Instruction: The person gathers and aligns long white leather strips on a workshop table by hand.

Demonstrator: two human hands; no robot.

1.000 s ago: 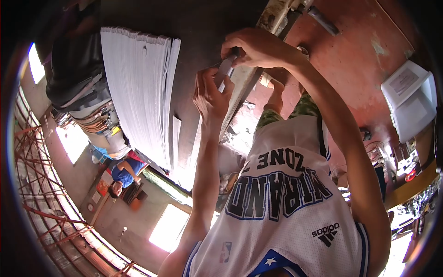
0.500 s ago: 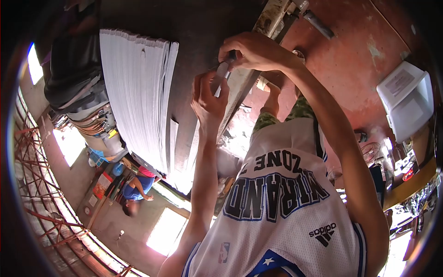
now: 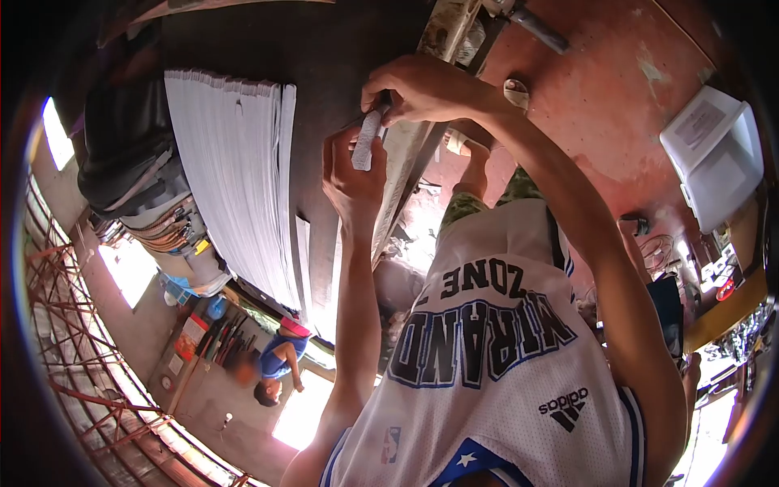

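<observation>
My left hand [image 3: 350, 180] is closed around a short, flat, pale grey strip [image 3: 367, 148] with a speckled face, its long side standing up between thumb and fingers. Arching over from the other side, my right hand [image 3: 422, 91] pinches a small dark piece [image 3: 385, 102] at the strip's far end; its kind I cannot tell. Both hands are above the edge of a dark tabletop [image 3: 324, 65]. To their left on that table lies a long, thick stack of white sheets [image 3: 231, 162], with a narrow white piece [image 3: 303, 252] beside it.
Black bags [image 3: 126, 134] are piled beyond the stack. A white plastic container [image 3: 714, 158] stands on the red floor [image 3: 600, 105] to the right, and a dark cylinder [image 3: 540, 31] lies near the table's end. Another person in blue [image 3: 280, 361] is in the background.
Both hands have shifted slightly left together, and the strip has turned so its speckled face shows. The person in the background appears further right.
</observation>
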